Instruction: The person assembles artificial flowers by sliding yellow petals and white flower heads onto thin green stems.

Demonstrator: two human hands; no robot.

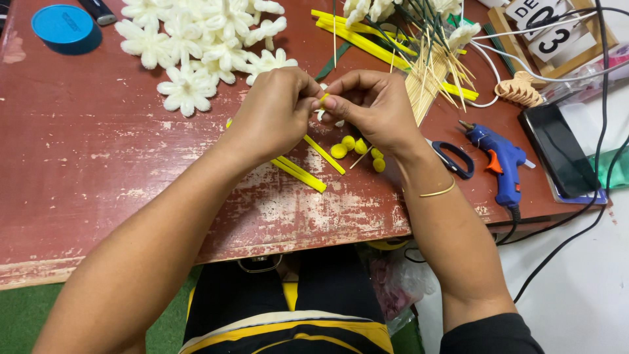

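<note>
Hands: left (275,108) and right (370,105) pinching fuzzy yellow stem piece (324,99) | worn red table (85,151) | fluffy white flowers (203,42)

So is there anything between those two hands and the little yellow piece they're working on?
Nothing visible. The left hand and right hand already pinch the small yellow piece between their fingertips, above the red table.

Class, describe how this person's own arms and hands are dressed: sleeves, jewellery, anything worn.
Both forearms are bare. The right wrist wears a thin gold bangle; a black sleeve shows near the right elbow. The left hand and right hand show no gloves or rings.
</note>
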